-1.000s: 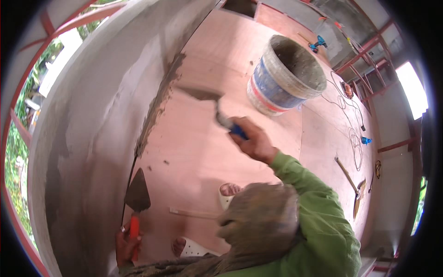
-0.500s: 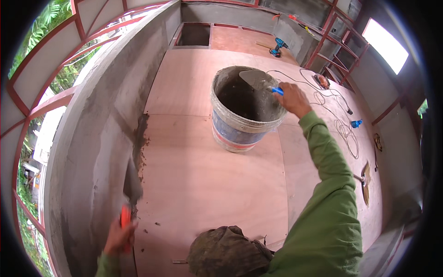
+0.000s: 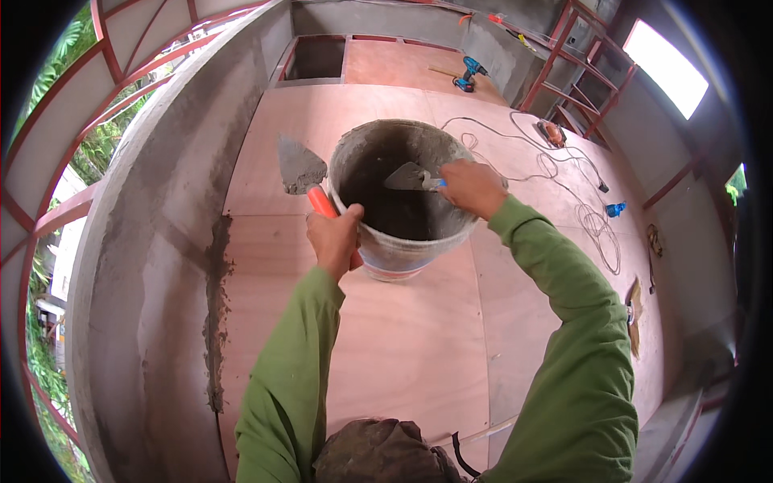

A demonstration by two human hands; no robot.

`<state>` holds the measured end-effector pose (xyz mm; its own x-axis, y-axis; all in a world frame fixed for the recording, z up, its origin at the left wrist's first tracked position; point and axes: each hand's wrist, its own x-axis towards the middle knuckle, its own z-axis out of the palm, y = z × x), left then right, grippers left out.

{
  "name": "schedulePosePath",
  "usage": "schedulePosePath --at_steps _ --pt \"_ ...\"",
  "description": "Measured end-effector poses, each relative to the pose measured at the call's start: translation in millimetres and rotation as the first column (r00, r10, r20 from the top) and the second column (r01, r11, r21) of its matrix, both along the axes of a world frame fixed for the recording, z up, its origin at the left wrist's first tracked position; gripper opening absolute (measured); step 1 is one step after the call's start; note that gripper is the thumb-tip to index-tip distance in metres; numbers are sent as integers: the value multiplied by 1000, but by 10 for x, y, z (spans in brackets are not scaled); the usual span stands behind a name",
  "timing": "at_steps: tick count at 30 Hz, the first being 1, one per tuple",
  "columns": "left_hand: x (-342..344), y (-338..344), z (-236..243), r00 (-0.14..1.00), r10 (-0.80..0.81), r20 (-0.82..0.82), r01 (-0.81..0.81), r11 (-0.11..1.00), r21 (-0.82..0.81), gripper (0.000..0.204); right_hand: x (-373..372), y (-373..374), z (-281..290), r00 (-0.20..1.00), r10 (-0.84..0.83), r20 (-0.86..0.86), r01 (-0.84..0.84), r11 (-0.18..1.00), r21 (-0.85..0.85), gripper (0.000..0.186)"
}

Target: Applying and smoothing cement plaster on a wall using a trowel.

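Note:
My left hand (image 3: 332,240) grips an orange-handled trowel (image 3: 322,201) at the bucket's left rim, its triangular blade (image 3: 299,163) held up and streaked with grey mortar. My right hand (image 3: 474,187) grips a blue-handled trowel (image 3: 407,176), whose smaller-looking blade is over the inside of the large white bucket (image 3: 415,245). The bucket has grey residue on its walls and a dark interior whose depth of contents I cannot make out. It stands on pinkish plywood flooring (image 3: 386,338).
A low cement wall (image 3: 145,249) runs along the left, with wet mortar (image 3: 217,314) at its foot. Ahead are a square opening (image 3: 316,59) and a cordless drill (image 3: 470,74). Cords (image 3: 596,229), an orange power tool (image 3: 552,134) and red metal framing (image 3: 568,60) are on the right.
My left hand has moved from beside the wall up and right to the bucket with its trowel. My right hand has swung over the bucket and dropped lower into its mouth.

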<state>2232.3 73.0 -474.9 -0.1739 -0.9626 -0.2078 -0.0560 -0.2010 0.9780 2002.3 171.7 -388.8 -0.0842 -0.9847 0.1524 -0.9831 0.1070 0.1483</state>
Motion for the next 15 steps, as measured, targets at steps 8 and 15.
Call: schedulePosePath --at_steps 8,15 --pt "581 802 -149 995 -43 -94 36 997 -72 29 250 -90 -525 999 -21 37 18 996 85 14" --pt "748 1532 -316 985 103 -139 -126 977 -170 38 329 257 -959 964 -264 -1 258 941 217 19"
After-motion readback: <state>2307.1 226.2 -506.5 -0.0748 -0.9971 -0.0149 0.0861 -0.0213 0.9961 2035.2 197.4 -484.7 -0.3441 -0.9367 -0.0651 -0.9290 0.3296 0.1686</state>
